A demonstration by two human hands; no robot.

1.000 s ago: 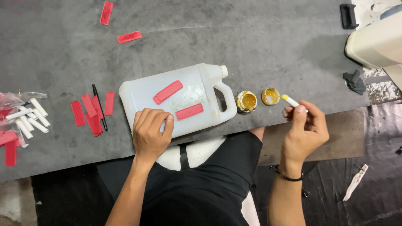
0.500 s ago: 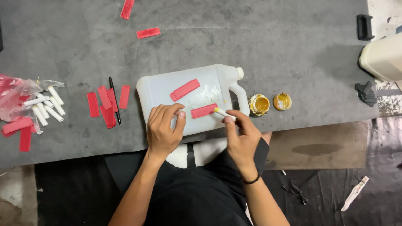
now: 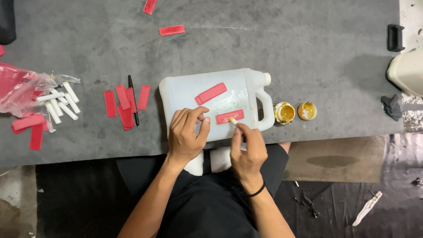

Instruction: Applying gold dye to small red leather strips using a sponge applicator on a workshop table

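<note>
- Grey table (image 3: 308, 53): wide bare room beyond both hands; near edge just under the wrists
- White jug (image 3: 211, 103) on its side, pinned flat by left hand (image 3: 187, 136), fingers spread
- Two red strips on jug; lower red strip (image 3: 229, 117) being dabbed; loose red strips (image 3: 125, 103) left of left hand, seemingly untouched
- Right hand (image 3: 246, 150) pinched shut on small white stick (image 3: 232, 120); open glue pot (image 3: 284, 112) to its right

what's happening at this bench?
A seated person works on a white plastic jug lying flat on the grey table. The left hand steadies it; the right hand holds a small stick to the lower of two red strips on it. An open jar of yellow paste and its lid sit beside it.
</note>
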